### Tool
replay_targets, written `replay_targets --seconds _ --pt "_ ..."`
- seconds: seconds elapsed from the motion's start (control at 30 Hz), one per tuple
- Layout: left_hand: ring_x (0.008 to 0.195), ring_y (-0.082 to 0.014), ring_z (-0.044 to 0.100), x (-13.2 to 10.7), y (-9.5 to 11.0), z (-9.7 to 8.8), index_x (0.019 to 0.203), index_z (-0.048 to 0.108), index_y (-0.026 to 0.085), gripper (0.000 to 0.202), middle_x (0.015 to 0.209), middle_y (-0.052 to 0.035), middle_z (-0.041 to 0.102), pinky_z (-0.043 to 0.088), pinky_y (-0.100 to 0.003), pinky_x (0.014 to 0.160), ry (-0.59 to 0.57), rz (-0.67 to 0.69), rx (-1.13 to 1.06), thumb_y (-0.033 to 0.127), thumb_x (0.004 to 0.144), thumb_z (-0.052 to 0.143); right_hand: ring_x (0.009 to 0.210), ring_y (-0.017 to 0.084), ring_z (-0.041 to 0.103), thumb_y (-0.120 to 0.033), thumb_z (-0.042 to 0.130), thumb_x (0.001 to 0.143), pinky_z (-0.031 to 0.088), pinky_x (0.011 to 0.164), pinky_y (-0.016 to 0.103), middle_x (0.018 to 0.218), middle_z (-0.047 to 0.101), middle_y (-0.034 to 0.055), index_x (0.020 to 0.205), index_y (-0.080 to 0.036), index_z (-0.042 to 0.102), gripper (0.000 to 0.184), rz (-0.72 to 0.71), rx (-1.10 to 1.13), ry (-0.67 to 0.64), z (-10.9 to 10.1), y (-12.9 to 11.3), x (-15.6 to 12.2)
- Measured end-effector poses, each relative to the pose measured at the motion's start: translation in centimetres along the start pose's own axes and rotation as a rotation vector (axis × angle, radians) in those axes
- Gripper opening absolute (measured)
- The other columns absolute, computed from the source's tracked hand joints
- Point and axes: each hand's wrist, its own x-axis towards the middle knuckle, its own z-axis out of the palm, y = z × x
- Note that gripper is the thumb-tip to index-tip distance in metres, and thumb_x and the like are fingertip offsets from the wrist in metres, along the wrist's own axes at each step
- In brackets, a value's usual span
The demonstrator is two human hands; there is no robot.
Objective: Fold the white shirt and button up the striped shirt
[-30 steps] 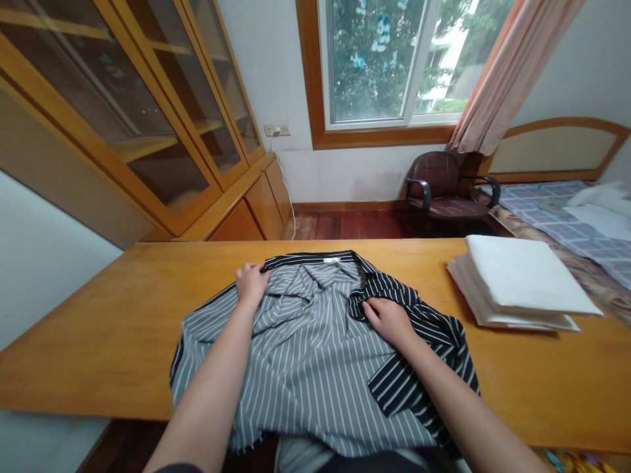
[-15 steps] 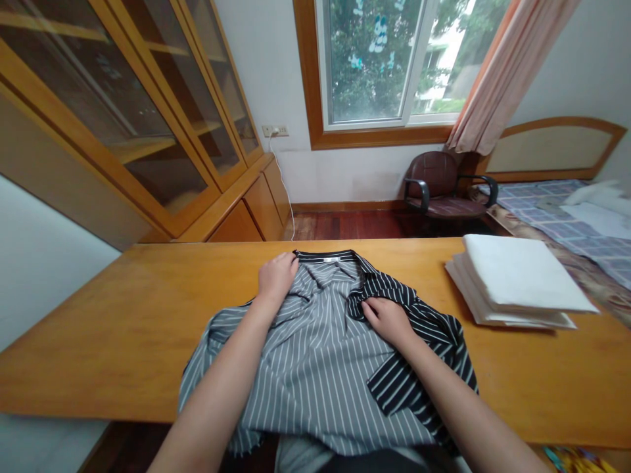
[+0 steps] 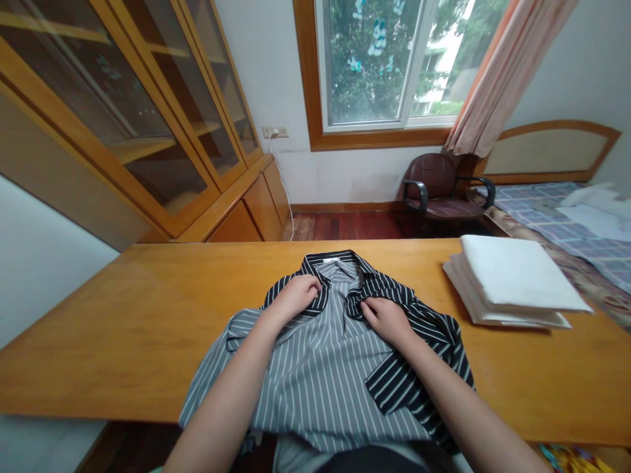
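Note:
A black shirt with white stripes [image 3: 340, 355] lies spread on the wooden table, its collar at the far side and its paler grey inside facing up. My left hand [image 3: 300, 293] is closed on the left side of the collar, which is folded inward. My right hand [image 3: 387, 318] grips the right front edge by the other collar point. On the right the dark outer face shows, with a sleeve cuff [image 3: 387, 387] lying across the grey inside. The shirt's near hem hangs over the table's front edge, toward my body.
A stack of white folded packets [image 3: 522, 276] sits on the table [image 3: 98, 328] to the right. Beyond are a glass-door cabinet [image 3: 148, 131], a brown armchair [image 3: 434, 187], a bed [image 3: 557, 203] and a window with a pink curtain [image 3: 507, 72].
My left hand has moved right and toward me, folding the left collar and front inward so their dark outer face shows. My right hand has stayed in place.

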Motion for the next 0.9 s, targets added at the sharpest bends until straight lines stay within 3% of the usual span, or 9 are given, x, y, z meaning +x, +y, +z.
replay_targets --seconds 0.13,0.23,0.3,0.4,0.53,0.7,0.9 --pt "0.089 -0.0204 0.065 -0.6 -2.0 -0.5 0.085 0.070 0.020 0.022 0.091 -0.0044 0.070 0.050 -0.031 0.083 0.054 -0.034 0.092 0.010 0.082 0.051 0.068 0.017 0.060 -0.030 0.047 0.098 0.039 0.064 0.027 0.069 0.065 0.0037 0.070 -0.021 0.063 0.033 -0.093 -0.001 0.175 -1.3 -0.6 -0.2" --pt "0.093 -0.0207 0.065 -1.0 -2.2 0.2 0.093 0.071 0.022 0.020 0.097 -0.0036 0.070 0.049 -0.031 0.083 0.051 -0.023 0.098 0.015 0.084 0.055 0.069 0.017 0.058 -0.027 0.049 0.097 0.041 0.069 0.029 0.070 0.063 0.0045 0.074 -0.020 0.064 0.029 -0.123 0.040 0.383 -2.9 -0.8 0.4" --pt "0.096 -0.0211 0.063 -1.0 -2.0 1.0 0.101 0.070 0.023 0.020 0.102 -0.0038 0.069 0.049 -0.032 0.084 0.101 -0.021 0.115 0.018 0.086 0.056 0.073 0.019 0.058 -0.026 0.050 0.096 0.044 0.073 0.031 0.074 0.063 0.0050 0.082 -0.020 0.065 0.021 -0.083 0.063 0.451 -3.8 -0.4 1.3" --pt "0.097 -0.0230 0.059 -0.5 -1.6 2.5 0.096 0.069 0.021 0.014 0.100 -0.0055 0.067 0.048 -0.035 0.087 0.219 -0.010 0.189 0.020 0.089 0.057 0.088 0.023 0.059 -0.024 0.056 0.091 0.047 0.082 0.035 0.089 0.064 0.0071 0.094 -0.021 0.067 0.012 0.008 0.028 0.390 -4.2 1.2 3.1" --pt "0.096 -0.0241 0.054 0.3 -1.7 5.0 0.091 0.068 0.020 0.009 0.094 -0.0061 0.063 0.047 -0.037 0.089 0.350 -0.007 0.215 0.022 0.090 0.059 0.103 0.027 0.057 -0.020 0.062 0.083 0.049 0.089 0.040 0.110 0.058 0.0102 0.118 -0.023 0.064 0.035 0.119 -0.051 0.217 -2.7 3.8 4.8" --pt "0.099 -0.0235 0.053 0.3 -2.5 7.1 0.110 0.065 0.021 0.020 0.100 -0.0062 0.060 0.047 -0.037 0.092 0.393 -0.024 0.179 0.023 0.090 0.061 0.105 0.027 0.054 -0.021 0.065 0.085 0.049 0.092 0.041 0.127 0.055 0.0088 0.130 -0.028 0.059 0.046 0.034 -0.089 0.099 -0.8 4.5 6.1" --pt "0.102 -0.0226 0.053 0.2 -2.5 7.1 0.123 0.060 0.023 0.031 0.104 -0.0058 0.057 0.048 -0.035 0.092 0.352 -0.057 0.177 0.026 0.092 0.060 0.114 0.033 0.044 -0.016 0.067 0.084 0.043 0.093 0.051 0.145 0.049 0.0039 0.128 -0.038 0.061 0.049 -0.101 -0.206 0.101 -0.4 3.3 7.8"
